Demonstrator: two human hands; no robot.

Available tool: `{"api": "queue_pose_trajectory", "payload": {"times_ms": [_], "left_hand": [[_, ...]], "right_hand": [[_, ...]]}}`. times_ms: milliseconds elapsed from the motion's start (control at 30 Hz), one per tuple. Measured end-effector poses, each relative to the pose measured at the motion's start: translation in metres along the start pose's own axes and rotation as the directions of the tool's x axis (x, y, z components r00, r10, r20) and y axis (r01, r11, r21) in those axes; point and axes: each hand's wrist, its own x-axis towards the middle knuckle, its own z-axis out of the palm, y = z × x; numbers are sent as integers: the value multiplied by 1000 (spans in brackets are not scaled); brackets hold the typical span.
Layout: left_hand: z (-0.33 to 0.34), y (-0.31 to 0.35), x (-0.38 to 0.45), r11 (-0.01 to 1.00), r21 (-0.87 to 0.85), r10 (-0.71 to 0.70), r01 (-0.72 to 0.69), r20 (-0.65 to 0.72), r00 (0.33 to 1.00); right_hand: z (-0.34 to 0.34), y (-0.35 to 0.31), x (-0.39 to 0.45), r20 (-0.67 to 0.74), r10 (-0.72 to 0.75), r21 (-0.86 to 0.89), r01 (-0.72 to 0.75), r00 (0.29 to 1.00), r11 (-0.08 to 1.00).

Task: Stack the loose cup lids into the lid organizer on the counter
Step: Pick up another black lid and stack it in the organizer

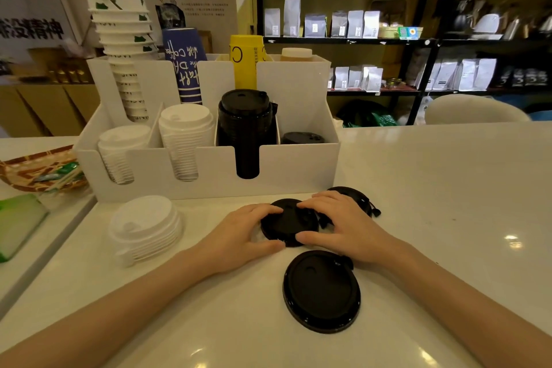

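Observation:
A white lid organizer (209,185) stands on the counter with two white lid stacks, a tall black lid stack (245,116) and a low black stack (301,138) in its front slots. In front of it both hands grip one black lid (288,222) lying on the counter: my left hand (245,230) on its left rim, my right hand (343,224) on its right rim. Another black lid (357,196) shows behind my right hand. A larger black lid (321,290) lies nearest me. A loose stack of white lids (145,227) sits to the left.
Paper cup stacks (125,48) and a yellow cup (246,61) stand in the organizer's rear slots. A woven basket (33,170) with packets sits at the left, by a green-and-white pack (18,221). The white counter (448,188) stretches right. Shelves of bags line the back.

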Motion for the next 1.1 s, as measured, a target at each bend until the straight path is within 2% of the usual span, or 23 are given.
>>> {"api": "queue_pose_trajectory", "payload": {"times_ms": [133,267,400,500,767,1100], "left_hand": [[-4,4,6,1000,-20,-14,14,14,1000],[-23,11,13,1000,-26,5,-5,-10,1000],[-60,27,21,999,-38,31,-32,-39,999],[-89,41,25,992,-117,39,-49,-91,995],[-144,52,36,995,-72,49,-70,-267,963],[-161,32,62,969,-244,-81,-48,-495,865]], "right_hand": [[-1,1,0,-37,36,60,-33,999,998],[-11,-4,2,-89,95,207,-75,992,976],[-35,-15,14,-163,93,328,-35,982,944],[-57,-29,28,-240,75,407,30,968,913],[-88,-50,74,-357,-11,452,183,934,873],[-92,-56,129,-476,66,576,254,877,777]]}}
